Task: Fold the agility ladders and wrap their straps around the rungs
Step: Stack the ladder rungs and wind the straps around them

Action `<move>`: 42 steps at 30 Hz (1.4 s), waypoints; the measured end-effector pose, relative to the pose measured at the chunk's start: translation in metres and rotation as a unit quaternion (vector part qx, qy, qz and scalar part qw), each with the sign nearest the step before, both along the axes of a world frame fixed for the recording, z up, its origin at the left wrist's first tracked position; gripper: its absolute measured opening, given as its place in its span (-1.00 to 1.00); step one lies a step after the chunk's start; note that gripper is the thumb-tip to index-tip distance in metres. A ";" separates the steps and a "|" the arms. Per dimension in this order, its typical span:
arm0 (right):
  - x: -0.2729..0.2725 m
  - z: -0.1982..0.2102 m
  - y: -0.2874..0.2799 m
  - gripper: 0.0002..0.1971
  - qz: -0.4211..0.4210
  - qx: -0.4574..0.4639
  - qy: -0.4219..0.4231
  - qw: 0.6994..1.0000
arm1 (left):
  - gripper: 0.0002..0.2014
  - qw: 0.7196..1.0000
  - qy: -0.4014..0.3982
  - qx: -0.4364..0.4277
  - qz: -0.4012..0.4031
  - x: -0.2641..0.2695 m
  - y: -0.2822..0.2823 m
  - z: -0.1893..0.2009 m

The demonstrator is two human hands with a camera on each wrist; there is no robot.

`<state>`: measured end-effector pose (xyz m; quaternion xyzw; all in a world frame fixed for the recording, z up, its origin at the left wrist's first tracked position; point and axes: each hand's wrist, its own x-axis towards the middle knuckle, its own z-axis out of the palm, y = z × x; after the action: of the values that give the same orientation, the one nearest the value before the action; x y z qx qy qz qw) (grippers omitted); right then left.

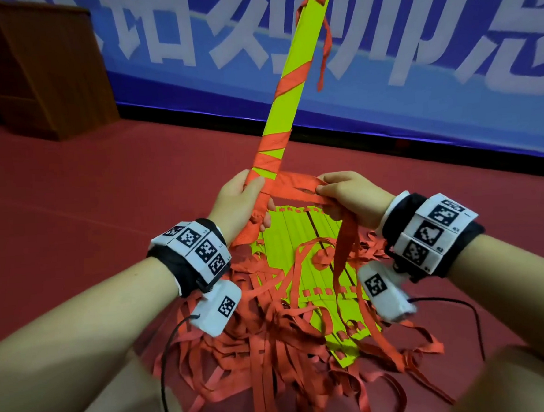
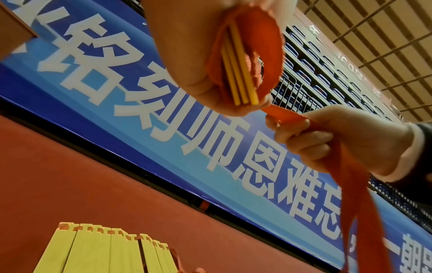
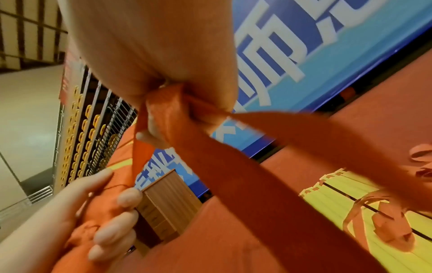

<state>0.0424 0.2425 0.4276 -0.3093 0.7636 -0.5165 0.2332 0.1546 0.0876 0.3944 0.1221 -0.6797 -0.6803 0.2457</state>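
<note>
A bundle of stacked yellow rungs [image 1: 292, 83] points up and away, with orange strap wound round its lower half. My left hand [image 1: 241, 201] grips the bundle's near end; the rung ends [image 2: 240, 79] show between its fingers in the left wrist view. My right hand [image 1: 350, 198] pinches the orange strap [image 1: 298, 188] pulled out sideways from the bundle, seen too as strap [image 3: 210, 147] close up in the right wrist view. The strap's loose length hangs down from that hand.
More yellow rungs [image 1: 302, 258] lie side by side on the red floor [image 1: 104, 190] below my hands, in a tangle of orange straps [image 1: 273, 358]. A blue banner [image 1: 382, 55] runs along the back. A wooden cabinet [image 1: 32, 61] stands far left.
</note>
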 end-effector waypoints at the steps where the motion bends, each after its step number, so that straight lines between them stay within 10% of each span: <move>1: 0.001 0.001 -0.002 -0.71 0.002 -0.015 -0.021 1.000 | -0.79 1.000 0.008 -0.003 0.010 -0.001 -0.001 0.000; 10: -0.002 0.004 -0.008 -0.75 -0.024 -0.036 -0.004 0.999 | -0.60 0.999 0.015 0.045 0.021 -0.010 0.004 0.000; 18: 0.007 0.010 -0.013 -0.73 -0.067 -0.105 -0.029 0.992 | -0.97 0.999 -0.026 -0.027 -0.005 -0.013 0.012 -0.010; 36: 0.002 0.010 0.005 -0.81 -0.040 0.008 0.096 0.995 | -0.36 0.991 0.017 0.069 -0.112 -0.012 0.025 -0.008; 42: -0.013 0.014 0.012 -0.65 -0.019 0.031 0.162 0.986 | -0.84 0.967 0.029 0.232 -0.096 -0.014 0.017 0.006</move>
<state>0.0292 0.2541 0.4412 -0.3671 0.8128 -0.4397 0.1059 0.1407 0.1044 0.4004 0.0907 -0.5041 -0.8431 0.1638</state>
